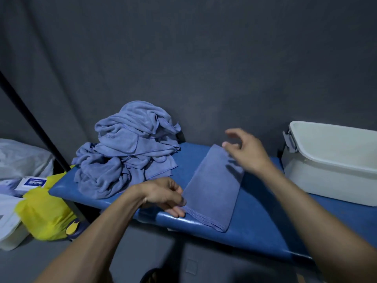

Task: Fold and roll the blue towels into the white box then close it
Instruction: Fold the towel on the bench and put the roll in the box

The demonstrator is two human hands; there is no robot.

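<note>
A blue towel (212, 190), folded into a long strip, lies flat on the blue padded bench (265, 227). My left hand (165, 196) pinches the strip's near left edge between thumb and fingers. Above the strip's far end hovers my right hand (244, 149), fingers spread and blurred, holding nothing. A heap of crumpled blue towels (126, 150) sits on the bench's left end. The white box (330, 162) stands open at the right end, its grey latch facing the towel; nothing shows inside.
A dark curtain hangs behind the bench. Left of the bench lie a yellow plastic bag (44, 215), a small white-and-blue packet (32, 183), white plastic bags (22, 158) and a white container (10, 231). A black pole (34, 119) slants down at the left.
</note>
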